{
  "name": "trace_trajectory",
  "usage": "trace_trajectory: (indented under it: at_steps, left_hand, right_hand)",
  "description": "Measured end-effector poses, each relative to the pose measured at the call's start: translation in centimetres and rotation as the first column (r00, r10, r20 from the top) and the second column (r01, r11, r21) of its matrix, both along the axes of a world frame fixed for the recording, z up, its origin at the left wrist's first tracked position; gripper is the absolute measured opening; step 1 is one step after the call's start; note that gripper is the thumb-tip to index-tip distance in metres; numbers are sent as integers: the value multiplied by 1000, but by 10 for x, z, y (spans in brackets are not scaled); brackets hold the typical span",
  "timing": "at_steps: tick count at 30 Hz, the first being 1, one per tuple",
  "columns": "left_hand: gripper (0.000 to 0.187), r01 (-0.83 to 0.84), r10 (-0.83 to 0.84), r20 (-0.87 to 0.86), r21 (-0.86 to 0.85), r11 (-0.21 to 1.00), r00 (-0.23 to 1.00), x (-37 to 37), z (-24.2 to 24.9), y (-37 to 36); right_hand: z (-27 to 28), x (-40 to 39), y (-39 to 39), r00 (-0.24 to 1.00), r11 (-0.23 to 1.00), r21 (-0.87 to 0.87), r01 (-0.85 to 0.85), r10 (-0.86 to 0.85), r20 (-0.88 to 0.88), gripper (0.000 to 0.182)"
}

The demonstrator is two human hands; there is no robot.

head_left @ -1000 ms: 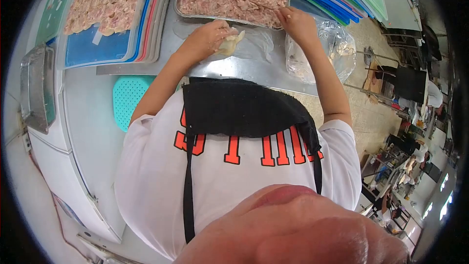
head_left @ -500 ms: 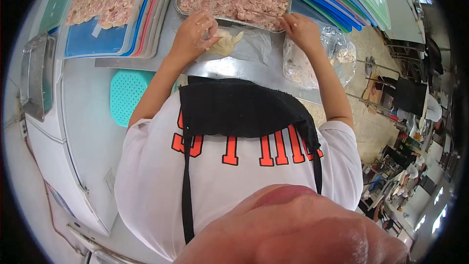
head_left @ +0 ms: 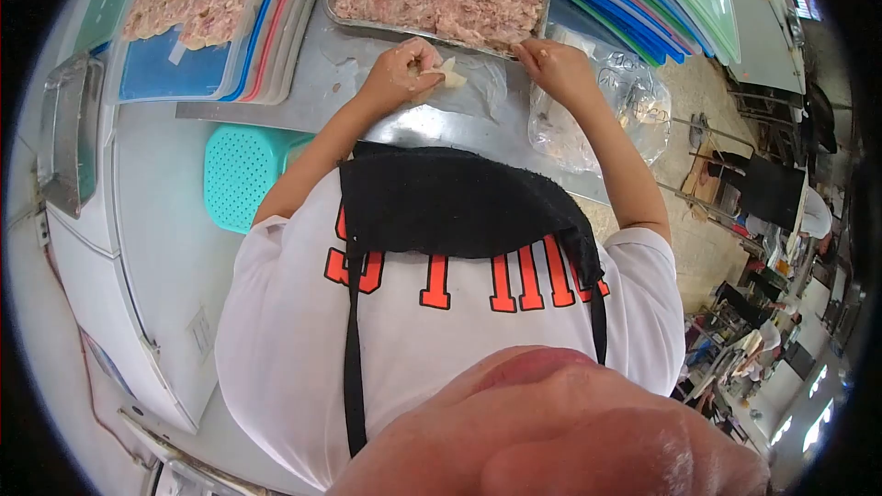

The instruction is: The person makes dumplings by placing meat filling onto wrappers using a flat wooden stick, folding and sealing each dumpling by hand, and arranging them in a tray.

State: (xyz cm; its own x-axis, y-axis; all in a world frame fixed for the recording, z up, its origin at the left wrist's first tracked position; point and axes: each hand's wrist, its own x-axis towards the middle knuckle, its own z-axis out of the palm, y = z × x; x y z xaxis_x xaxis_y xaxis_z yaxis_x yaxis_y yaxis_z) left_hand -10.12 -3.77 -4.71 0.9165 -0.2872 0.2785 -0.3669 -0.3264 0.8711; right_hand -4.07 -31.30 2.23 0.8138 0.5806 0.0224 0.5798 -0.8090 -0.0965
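A metal tray (head_left: 520, 53) full of pinkish minced filling lies at the top middle. Just below its edge, my left hand (head_left: 402, 73) is closed on a pale piece of dough skin (head_left: 448, 76), which sticks out to the right of the fingers; bits of filling cling to the hand. My right hand (head_left: 554, 68) is at the tray's lower right corner with its fingertips pinched together; whatever they hold is too small to make out. A clear plastic bag (head_left: 634, 96) with pale contents lies beside my right forearm.
At the upper left, a blue tray (head_left: 170, 71) carries rows of filled pieces on a stack of other trays. Stacked coloured trays (head_left: 643, 0) stand at the upper right. A turquoise perforated basket (head_left: 241, 176) sits below the metal table (head_left: 303, 96). People work in the far right background.
My left hand has moved slightly right and down, and less of the dough shows beside it. My right hand has shifted a little left and down at the tray's corner.
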Motion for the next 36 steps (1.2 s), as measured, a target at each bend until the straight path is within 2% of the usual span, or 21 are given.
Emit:
trace_trajectory:
  at_steps: [2,3,5,6,8,9,11,12,13,14,15,17,20,24,27,29,30,32,33,35,36]
  left_hand:
    - [16,-108,74,-234,-138,985,969,0,0,-4]
    - [16,-114,80,-233,-138,984,969,1,1,-3]
    - [21,-119,23,-335,-267,956,942,4,3,1]
    - [21,-125,29,-336,-267,955,941,5,2,4]
    - [25,-81,-47,-310,-387,919,949,6,-2,13]
    - [25,-85,-42,-309,-386,918,950,5,-1,15]
    - [30,-270,-177,-508,-685,677,843,2,0,18]
    - [30,-272,-174,-507,-685,676,844,0,5,22]
    - [32,-387,-189,-559,-744,546,808,-3,12,26]
    - [35,-495,-213,-603,-772,399,769,-5,15,30]
    - [35,-495,-209,-602,-773,397,771,-5,12,35]
    - [39,-645,-229,-666,-745,170,710,-7,0,49]
    - [40,-701,-169,-704,-708,87,690,-16,5,65]
    - [39,-708,-106,-706,-706,26,700,-17,5,83]
    - [40,-690,-82,-689,-723,18,720,-11,4,89]
    - [43,-685,-76,-689,-725,71,721,-7,9,90]
    - [43,-682,-81,-686,-727,77,723,-4,9,91]
    - [43,-645,-87,-653,-757,100,753,3,7,92]
    - [43,-645,-92,-653,-757,107,752,7,8,92]
    - [36,-620,-109,-628,-779,98,771,21,11,88]
    - [36,-617,-117,-626,-779,106,771,33,8,84]
  right_hand:
    - [-8,5,5,1000,996,91,-16,18,-23,30]
    - [-7,6,12,999,996,90,-22,24,-22,30]
    - [-1,10,30,999,965,261,-28,34,-16,28]
    - [2,14,39,999,965,261,-34,40,-17,28]
    - [9,30,58,974,979,186,-88,46,222,24]
    - [13,36,69,974,978,186,-93,51,223,24]
    - [19,45,90,935,988,83,-126,91,342,19]
    - [15,51,100,935,988,83,-129,93,343,19]
    - [12,57,109,928,989,21,-144,128,351,18]
    - [9,60,117,920,986,-41,-159,163,357,17]
    - [5,58,125,919,986,-41,-164,168,358,17]
    - [-5,52,136,914,973,8,-233,216,343,17]
    - [-5,36,144,964,984,53,-168,152,217,21]
    - [-8,13,158,965,981,20,-192,185,187,25]
    - [-13,10,154,990,993,40,-112,108,88,32]
    - [-17,16,146,997,989,139,-60,66,-42,37]
    - [-21,20,140,998,989,140,-53,58,-39,37]
    - [-29,26,126,965,924,383,17,85,-248,40]
    - [-26,25,121,966,923,385,24,78,-248,40]
    - [-20,21,111,935,825,518,227,-35,-353,41]
    - [-14,20,106,935,822,519,235,-45,-352,41]
